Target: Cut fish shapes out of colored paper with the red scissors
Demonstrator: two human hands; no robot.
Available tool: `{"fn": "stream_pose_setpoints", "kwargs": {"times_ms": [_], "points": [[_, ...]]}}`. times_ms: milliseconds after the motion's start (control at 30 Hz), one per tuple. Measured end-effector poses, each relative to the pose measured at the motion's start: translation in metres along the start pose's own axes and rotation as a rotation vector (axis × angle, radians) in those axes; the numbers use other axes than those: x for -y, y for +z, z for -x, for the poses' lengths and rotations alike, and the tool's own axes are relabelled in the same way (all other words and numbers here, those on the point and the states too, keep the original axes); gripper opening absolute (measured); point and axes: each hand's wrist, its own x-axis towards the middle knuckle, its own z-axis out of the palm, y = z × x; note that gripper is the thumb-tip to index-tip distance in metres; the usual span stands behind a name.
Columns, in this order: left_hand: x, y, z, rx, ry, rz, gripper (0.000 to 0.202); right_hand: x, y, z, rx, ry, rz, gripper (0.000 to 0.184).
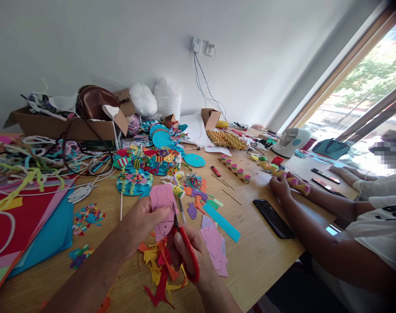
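Pink is the colour of the paper shape (163, 208) at the centre of the work, held up off the counter (256, 252) just in front of the person, above a heap of orange, yellow and red scraps (160, 265). The left hand (142, 224) pinches it by its left edge, thumb on the near face and fingers curled behind. The right hand (202, 265) is closed through the red loops of the scissors (185, 237), whose dark blades meet the shape's lower right edge. By the look of it, the step in hand is cutting along the outline, partway round. Carrying the cut on would call for the left hand to turn the paper into the blades in small amounts while the scissors stay roughly where they are. The shape's long axis runs nearly upright in the view, its broader end pointing away from the person and its narrower end down toward the wrists, with the flat face turned to the camera. More pink offcuts (214, 248) lie just to the right. Well apart, a co-worker's hands (280, 186) rest near a black phone (273, 218).
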Motion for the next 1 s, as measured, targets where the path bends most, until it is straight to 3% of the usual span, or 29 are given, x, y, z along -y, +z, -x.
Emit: {"fn": "stream_pose_setpoints", "kwargs": {"times_ms": [233, 500, 767, 1000], "points": [[0.0023, -0.0024, -0.0023, 0.051, 0.014, 0.001, 0.012, 0.0036, 0.0004, 0.001, -0.046, 0.026, 0.033, 0.058], [0.0022, -0.0033, -0.0002, 0.034, 0.038, -0.046, 0.012, 0.0078, 0.003, -0.0006, -0.101, 0.082, 0.038, 0.062], [-0.0003, -0.0014, 0.0005, 0.043, 0.024, -0.043, 0.011, 0.0038, -0.0021, 0.0023, 0.015, 0.011, 0.08, 0.056], [-0.0014, -0.0019, 0.0002, 0.063, -0.017, -0.043, 0.014, 0.0061, -0.0024, 0.0027, 0.009, -0.006, 0.08, 0.056]]}}
